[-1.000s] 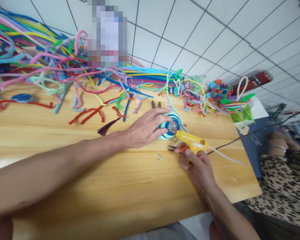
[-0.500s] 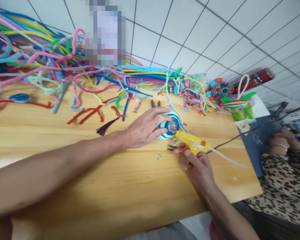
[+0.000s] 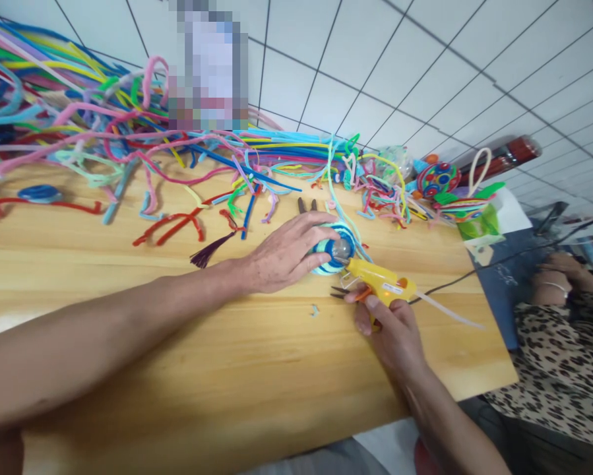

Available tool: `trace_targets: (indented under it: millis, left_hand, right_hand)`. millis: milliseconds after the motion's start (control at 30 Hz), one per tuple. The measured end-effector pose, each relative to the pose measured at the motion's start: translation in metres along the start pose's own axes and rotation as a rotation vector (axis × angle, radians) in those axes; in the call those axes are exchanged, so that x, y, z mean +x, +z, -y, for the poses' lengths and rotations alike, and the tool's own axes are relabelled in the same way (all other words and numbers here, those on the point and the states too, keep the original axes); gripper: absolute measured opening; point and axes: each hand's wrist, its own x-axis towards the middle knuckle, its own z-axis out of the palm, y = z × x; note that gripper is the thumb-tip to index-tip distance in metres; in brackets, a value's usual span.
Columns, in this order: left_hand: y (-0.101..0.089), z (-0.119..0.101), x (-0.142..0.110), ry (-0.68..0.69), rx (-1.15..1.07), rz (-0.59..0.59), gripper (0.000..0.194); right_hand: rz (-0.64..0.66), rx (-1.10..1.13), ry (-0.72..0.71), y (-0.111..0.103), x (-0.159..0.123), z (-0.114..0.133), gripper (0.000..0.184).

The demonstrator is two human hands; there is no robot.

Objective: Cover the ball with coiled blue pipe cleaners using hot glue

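Note:
My left hand is closed around the far left side of a round ball wrapped in blue and mint pipe cleaner. A clear, shiny patch shows bare on the ball's near face. Loose light-blue strands trail from it toward the back. In my right hand is a yellow hot glue gun, its nozzle at the ball's clear patch. A translucent glue stick sticks out of its rear. Dark-bladed scissors lie by the gun's trigger, partly hidden by my right fingers.
Pipe cleaners in many colours are heaped along the back. A purple tassel lies left of my hand. Decorated ornaments stand at the back right. A black cord crosses the table's right edge, where a person in leopard print sits.
Both hands hold nearly the same pose, with the glue gun's tip staying at the ball. The rear glue stick appears shifted very slightly.

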Motion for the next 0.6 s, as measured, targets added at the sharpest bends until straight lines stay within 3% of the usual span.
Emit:
trace_targets:
  millis: [600]
  left_hand:
    - [0.0,0.0003,0.0003,0.008,0.005,-0.008,0.032]
  right_hand:
    - [-0.04,-0.073,-0.025,0.0023,0.0047,0.0008,0.032]
